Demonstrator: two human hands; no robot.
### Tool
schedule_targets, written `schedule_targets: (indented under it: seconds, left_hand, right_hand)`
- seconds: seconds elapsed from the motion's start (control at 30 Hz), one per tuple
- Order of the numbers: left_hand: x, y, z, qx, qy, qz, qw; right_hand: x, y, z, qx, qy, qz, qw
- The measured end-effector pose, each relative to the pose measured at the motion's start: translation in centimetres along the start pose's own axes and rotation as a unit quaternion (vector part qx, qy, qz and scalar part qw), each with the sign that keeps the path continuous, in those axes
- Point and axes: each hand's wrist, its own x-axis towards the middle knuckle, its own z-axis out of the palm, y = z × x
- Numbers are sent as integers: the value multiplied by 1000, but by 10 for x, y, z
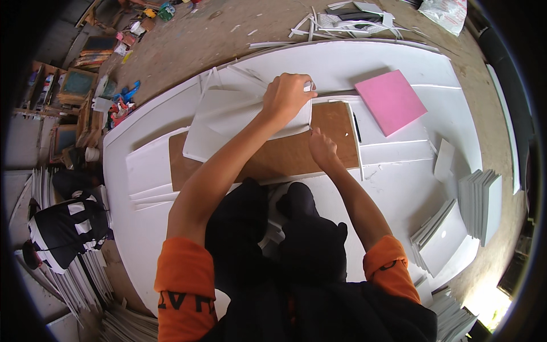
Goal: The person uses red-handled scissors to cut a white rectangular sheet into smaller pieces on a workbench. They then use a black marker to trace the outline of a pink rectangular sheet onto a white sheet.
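Observation:
A white sheet with a ribbed, corrugated edge (228,122) is raised at a slant above a brown board (268,159). My left hand (286,101) is closed on the sheet's far right corner, fingers curled over its edge. Close to the sheet's near right corner, my right hand (323,149) is closed, with its fingertips at the edge. A small dark tip shows at those fingers, but what they hold is too small to make out. The brown board lies flat in front of my knees, under the sheet and both hands.
Large white sheets (399,199) cover the floor around me. A pink square block (391,102) lies to the right, near a thin black stick (357,127). Stacks of white panels (441,236) stand at the lower right. White offcuts (347,23) are heaped at the far side.

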Motion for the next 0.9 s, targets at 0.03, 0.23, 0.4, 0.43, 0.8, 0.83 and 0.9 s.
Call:
schedule_targets:
  seconds: [0.03, 0.23, 0.4, 0.43, 0.8, 0.83, 0.9]
  left_hand:
    - [-1, 1, 0, -7, -5, -2, 1000]
    - [-3, -1, 0, -12, 1, 7, 1000]
    - [-9, -10, -4, -18, 35, 36, 999]
    - [-11, -12, -8, -14, 44, 47, 998]
    - [-58, -22, -146, -388, 454, 90, 797]
    - [-65, -31, -147, -396, 475, 87, 782]
    - [-80, -35, -144, -418, 434, 58, 796]
  right_hand:
    - [1, 4, 8, 6, 3, 2, 1000]
    - [8, 17, 45, -2, -15, 17, 1000]
    - [8, 20, 46, -44, 38, -4, 998]
    - [6, 22, 41, -55, 74, -5, 996]
    - [-34, -59, -313, -5, 403, -106, 909]
    - [-42, -74, -327, -7, 416, -108, 903]
    - [-60, -86, -343, -14, 452, -126, 883]
